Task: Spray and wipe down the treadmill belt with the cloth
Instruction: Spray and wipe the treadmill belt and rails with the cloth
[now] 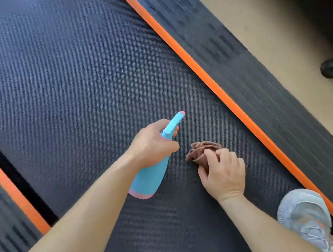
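The dark textured treadmill belt (65, 75) fills most of the view. My left hand (153, 144) grips a light blue spray bottle (151, 178) with a pink base around its neck, nozzle pointing up and to the right above the belt. Just right of it, my right hand (223, 173) holds a crumpled brown cloth (200, 150) against the belt, fingers curled over the cloth's near part.
Orange strips (208, 78) and ribbed black side rails (263, 96) border the belt on both sides. My grey shoe (304, 217) stands at the belt's right edge. Beige floor (274, 16) lies to the right, with a black wheel (330, 68) near the far right edge.
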A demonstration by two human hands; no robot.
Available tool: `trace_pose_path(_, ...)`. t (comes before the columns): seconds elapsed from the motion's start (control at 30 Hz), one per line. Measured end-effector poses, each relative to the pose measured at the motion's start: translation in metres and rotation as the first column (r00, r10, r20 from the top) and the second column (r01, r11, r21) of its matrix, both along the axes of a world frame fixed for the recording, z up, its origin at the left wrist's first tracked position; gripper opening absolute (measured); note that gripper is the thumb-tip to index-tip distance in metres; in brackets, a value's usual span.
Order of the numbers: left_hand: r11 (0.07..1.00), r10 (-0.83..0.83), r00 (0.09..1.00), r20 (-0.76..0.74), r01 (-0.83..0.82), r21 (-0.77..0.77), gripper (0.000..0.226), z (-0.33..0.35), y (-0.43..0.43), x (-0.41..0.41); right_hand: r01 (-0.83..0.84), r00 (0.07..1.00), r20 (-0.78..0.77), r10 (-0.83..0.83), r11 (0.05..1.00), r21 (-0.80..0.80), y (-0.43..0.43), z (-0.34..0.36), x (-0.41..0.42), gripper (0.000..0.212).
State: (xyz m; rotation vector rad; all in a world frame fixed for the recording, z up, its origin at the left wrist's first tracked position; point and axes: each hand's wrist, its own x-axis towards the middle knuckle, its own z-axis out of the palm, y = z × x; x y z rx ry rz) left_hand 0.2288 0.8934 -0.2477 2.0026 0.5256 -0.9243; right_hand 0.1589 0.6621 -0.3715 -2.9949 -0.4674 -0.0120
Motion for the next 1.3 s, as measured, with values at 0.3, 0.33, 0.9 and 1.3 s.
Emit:
trace_pose_path(0.3, 0.997, 0.071, 0.997, -0.001, -0.071, 0.027, 0.020, 0.003, 0.012, -0.027, 0.039, 0.997, -0.071, -0.037, 0.999, 0.032, 0.003, 0.006, 0.005, 0.029)
trace_pose_path(0.33, 0.997, 0.069, 0.998, -0.004, -0.069, 0.029, 0.020, 0.001, 0.013, -0.029, 0.039, 0.996, -0.085, -0.036, 0.999, 0.036, 0.006, 0.008, 0.011, 0.030)
trace_pose_path(0.9, 0.951, 0.304, 0.942, 0.145, -0.310, 0.018, 0.038, -0.004, 0.041, -0.002, -0.118, 0.987, 0.096, 0.126, 0.990, -0.081, 0.050, 0.016, 0.114, 0.028)
trace_pose_path(1.3, 0.959, 0.274, 0.947, 0.168, -0.283, 0.031, 0.040, 0.002, 0.030, 0.000, -0.118, 0.979, 0.163, 0.119, 0.993, -0.016, 0.131, 0.025, 0.188, 0.019)
